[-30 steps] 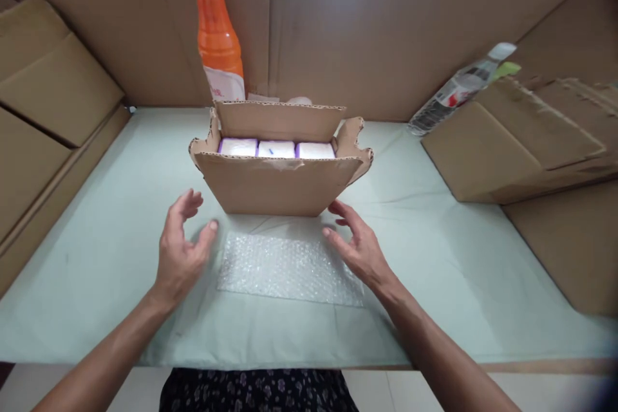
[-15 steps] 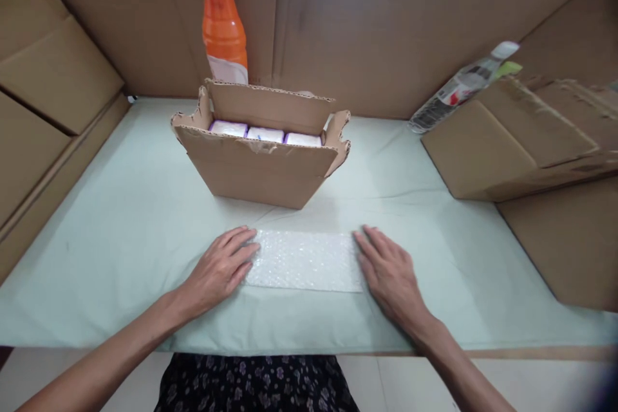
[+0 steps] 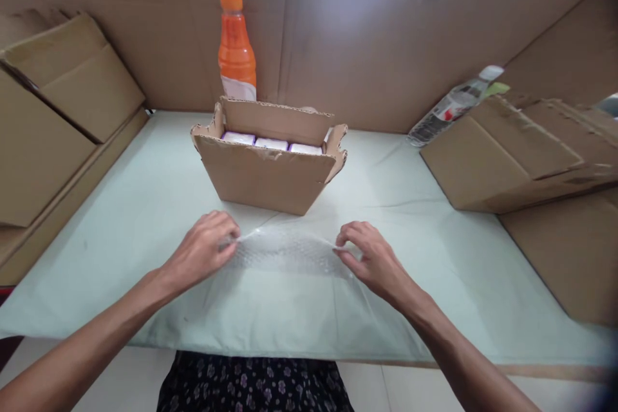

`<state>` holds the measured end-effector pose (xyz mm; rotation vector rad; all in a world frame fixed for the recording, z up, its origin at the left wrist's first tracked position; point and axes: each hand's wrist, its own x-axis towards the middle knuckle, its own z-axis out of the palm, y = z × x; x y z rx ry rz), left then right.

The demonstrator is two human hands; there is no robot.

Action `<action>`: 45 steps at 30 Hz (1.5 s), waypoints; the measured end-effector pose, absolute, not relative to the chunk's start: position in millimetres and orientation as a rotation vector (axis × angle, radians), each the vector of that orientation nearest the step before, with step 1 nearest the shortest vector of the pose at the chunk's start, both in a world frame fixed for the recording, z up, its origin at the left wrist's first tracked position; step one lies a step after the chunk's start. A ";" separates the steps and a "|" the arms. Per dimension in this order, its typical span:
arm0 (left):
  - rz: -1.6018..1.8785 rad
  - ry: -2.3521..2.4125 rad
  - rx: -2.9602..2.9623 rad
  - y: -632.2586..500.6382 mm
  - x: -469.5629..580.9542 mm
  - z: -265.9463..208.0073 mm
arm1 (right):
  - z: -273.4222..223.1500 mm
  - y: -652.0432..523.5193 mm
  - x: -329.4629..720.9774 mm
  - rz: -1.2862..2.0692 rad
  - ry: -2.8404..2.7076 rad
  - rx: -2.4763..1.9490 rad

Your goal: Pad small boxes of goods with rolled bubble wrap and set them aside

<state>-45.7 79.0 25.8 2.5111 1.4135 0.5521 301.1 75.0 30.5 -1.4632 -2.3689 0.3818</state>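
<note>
A sheet of clear bubble wrap [image 3: 284, 251] is stretched between my two hands, its far edge raised off the cloth. My left hand [image 3: 207, 241] pinches the far left corner between thumb and fingers. At the opposite corner, my right hand [image 3: 367, 254] grips the wrap the same way. Just beyond the sheet stands an open cardboard box [image 3: 263, 177] with torn upper edges. Inside it, three white-topped packs [image 3: 271, 143] with purple edges sit in a row; their lower parts are hidden by the front wall.
Behind the box stands an orange bottle [image 3: 236, 51]. A clear bottle [image 3: 449, 106] leans at the back right beside cardboard boxes [image 3: 502, 141]. More cardboard boxes [image 3: 72, 96] line the left side. Pale green cloth [image 3: 159, 206] covers the table, and a cardboard wall [image 3: 376, 32] closes the back.
Both hands were lying flat at the ends of the bubble wrap; now they pinch its far corners and have lifted that edge. The camera view has tilted slightly.
</note>
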 end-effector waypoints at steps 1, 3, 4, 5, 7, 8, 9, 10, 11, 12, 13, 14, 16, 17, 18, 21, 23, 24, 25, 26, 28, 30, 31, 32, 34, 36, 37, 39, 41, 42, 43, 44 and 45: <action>0.689 1.409 2.566 74.4 -50.2 29.7 | 33.1 72.1 304.4 0.300 -2.337 -1.361; 0.859 1.361 2.705 62.0 -60.3 31.9 | 34.7 65.1 312.9 0.214 -2.351 -1.195; 0.837 1.311 2.773 55.0 -65.6 30.2 | 33.8 61.5 317.8 0.221 -2.414 -1.137; 0.745 1.254 2.814 47.9 -70.6 27.4 | 32.3 58.0 322.6 0.251 -2.494 -1.095; 0.547 1.165 2.792 35.8 -78.7 21.1 | 29.6 52.2 330.3 0.340 -2.628 -1.085; 0.510 1.160 2.751 31.8 -80.7 19.0 | 29.3 50.3 331.6 0.365 -2.645 -1.118; 0.526 1.182 2.709 29.6 -80.6 17.7 | 30.0 49.2 330.2 0.366 -2.620 -1.170; 0.582 1.217 2.675 29.5 -78.2 17.1 | 31.3 49.0 325.3 0.347 -2.570 -1.221; 0.663 1.248 2.651 31.2 -73.4 16.4 | 32.7 49.6 317.0 0.325 -2.518 -1.253; 0.734 1.261 2.636 34.5 -66.6 15.1 | 33.5 51.0 305.8 0.310 -2.486 -1.257; 0.777 1.251 2.628 38.5 -58.6 12.7 | 33.2 52.8 293.0 0.311 -2.478 -1.234; 0.782 1.228 2.624 42.7 -50.5 9.0 | 31.4 54.7 280.4 0.337 -2.505 -1.188; 0.729 1.184 2.597 48.8 -39.0 -0.4 | 23.3 57.2 263.5 0.442 -2.637 -1.049; 0.702 1.159 2.567 50.1 -37.4 -4.8 | 17.9 57.3 262.1 0.495 -2.695 -0.994; 0.700 1.136 2.521 50.2 -39.1 -7.8 | 12.8 56.6 266.1 0.532 -2.717 -0.973; 0.841 1.153 2.320 51.3 -57.4 -5.1 | 6.5 54.3 298.2 0.523 -2.481 -1.231; 0.983 1.363 2.134 61.9 -69.2 3.6 | 12.3 58.7 315.8 0.470 -2.215 -1.453; 1.053 1.498 2.022 71.8 -71.6 7.8 | 16.8 64.2 318.4 0.458 -2.112 -1.517; 1.120 1.609 1.899 84.0 -71.0 11.0 | 21.4 72.1 316.4 0.466 -2.037 -1.546; 1.184 1.679 1.770 97.7 -67.4 12.9 | 25.3 81.9 310.3 0.494 -1.983 -1.547; 1.274 1.681 1.577 123.1 -53.3 12.8 | 29.7 104.4 291.3 0.592 -1.911 -1.515; 1.304 1.624 1.503 137.7 -36.5 9.5 | 30.1 123.2 272.4 0.677 -1.879 -1.486; 1.303 1.617 1.500 139.1 -29.4 7.3 | 29.2 128.9 265.8 0.691 -1.871 -1.486; 1.304 1.620 1.513 136.7 -23.9 4.8 | 27.8 131.6 262.1 0.691 -1.866 -1.498; 1.299 1.617 1.539 122.5 -18.6 -0.6 | 23.9 129.1 264.4 0.661 -1.861 -1.544; 1.262 1.604 1.542 101.6 -20.2 -6.2 | 17.9 120.8 278.3 0.627 -1.873 -1.572; 1.248 1.624 1.537 90.6 -22.7 -8.9 | 13.8 116.4 288.3 0.610 -1.888 -1.577; 1.225 1.725 1.547 70.7 -28.4 -13.6 | 2.9 109.4 310.2 0.530 -1.917 -1.599; 1.151 1.846 1.659 55.6 -30.7 -17.0 | -11.6 104.5 329.3 0.374 -1.970 -1.638; 1.073 1.877 1.753 50.3 -29.3 -18.3 | -19.2 102.2 335.9 0.279 -2.008 -1.653; 0.983 1.887 1.851 46.4 -26.1 -19.3 | -26.3 99.3 339.8 0.192 -2.053 -1.655; 0.897 1.886 1.939 43.7 -21.4 -20.4 | -32.1 95.7 341.0 0.128 -2.102 -1.641; 0.834 1.882 2.004 41.8 -15.6 -21.5 | -35.9 91.2 339.9 0.096 -2.147 -1.618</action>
